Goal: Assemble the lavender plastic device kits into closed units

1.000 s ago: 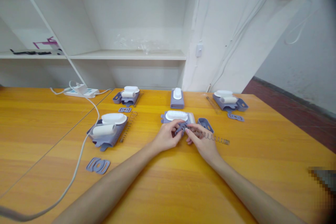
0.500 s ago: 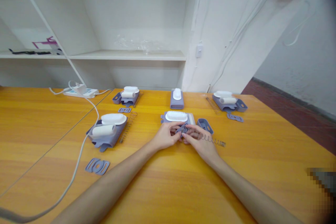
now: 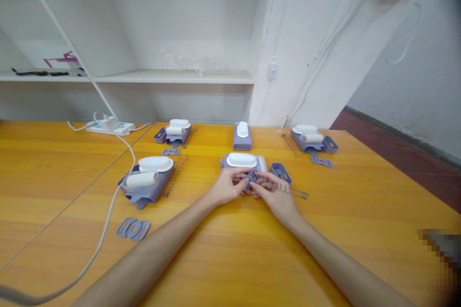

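Note:
Between my fingertips is a small grey-purple plastic piece (image 3: 251, 178), partly hidden by the fingers. My left hand (image 3: 227, 186) pinches it from the left, and my right hand (image 3: 274, 195) pinches it from the right. A metal coil spring (image 3: 297, 194) runs out past my right hand, its near end hidden behind the fingers, so I cannot tell whether it is held. Just beyond the hands lies a grey-purple housing with a white bristled brush head (image 3: 242, 159) on top. To the right of it rests a grey-purple oval cup (image 3: 280, 171).
Similar part sets stand at left (image 3: 142, 180), back left (image 3: 177, 130) and back right (image 3: 308, 138), with springs and flat slotted plates (image 3: 133, 229). Another brush unit (image 3: 242, 135) is at the back. A white cable (image 3: 108, 230) crosses the left side from a power strip (image 3: 111, 126).
Both hands keep their pinch on the plastic piece with only slight finger movement. The view has shifted very slightly.

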`<state>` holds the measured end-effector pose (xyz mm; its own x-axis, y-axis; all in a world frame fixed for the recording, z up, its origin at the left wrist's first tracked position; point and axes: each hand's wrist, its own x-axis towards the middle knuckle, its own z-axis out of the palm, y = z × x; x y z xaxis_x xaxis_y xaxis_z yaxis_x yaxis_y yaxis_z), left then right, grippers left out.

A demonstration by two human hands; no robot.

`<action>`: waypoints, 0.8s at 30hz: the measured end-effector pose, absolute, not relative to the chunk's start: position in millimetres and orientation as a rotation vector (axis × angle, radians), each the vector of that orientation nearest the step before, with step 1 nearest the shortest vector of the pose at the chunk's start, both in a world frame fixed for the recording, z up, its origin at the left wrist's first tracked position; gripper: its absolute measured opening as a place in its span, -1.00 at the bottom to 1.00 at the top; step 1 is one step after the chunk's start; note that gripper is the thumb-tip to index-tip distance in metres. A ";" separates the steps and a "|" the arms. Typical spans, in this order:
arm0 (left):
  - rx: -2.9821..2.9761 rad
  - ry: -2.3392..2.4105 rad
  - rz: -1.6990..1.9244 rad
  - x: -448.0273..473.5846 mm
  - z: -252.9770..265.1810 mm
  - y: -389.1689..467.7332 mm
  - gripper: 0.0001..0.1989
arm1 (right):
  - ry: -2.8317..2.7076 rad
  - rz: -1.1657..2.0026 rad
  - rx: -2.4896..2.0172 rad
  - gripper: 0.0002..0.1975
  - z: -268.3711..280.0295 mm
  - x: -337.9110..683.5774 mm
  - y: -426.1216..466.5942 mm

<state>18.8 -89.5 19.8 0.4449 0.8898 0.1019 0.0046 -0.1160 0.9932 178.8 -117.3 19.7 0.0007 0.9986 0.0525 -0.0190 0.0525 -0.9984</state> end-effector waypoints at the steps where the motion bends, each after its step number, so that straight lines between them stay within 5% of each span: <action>1: 1.493 0.828 0.924 18.7 19.4 -89.2 -0.46 | -1.219 1.177 -1.160 -0.59 19.7 178.8 -117.3; 24: 1.504 0.896 0.905 18.6 18.9 -86.1 -0.55 | -1.489 0.836 -1.239 -0.68 -1.4 181.6 -111.1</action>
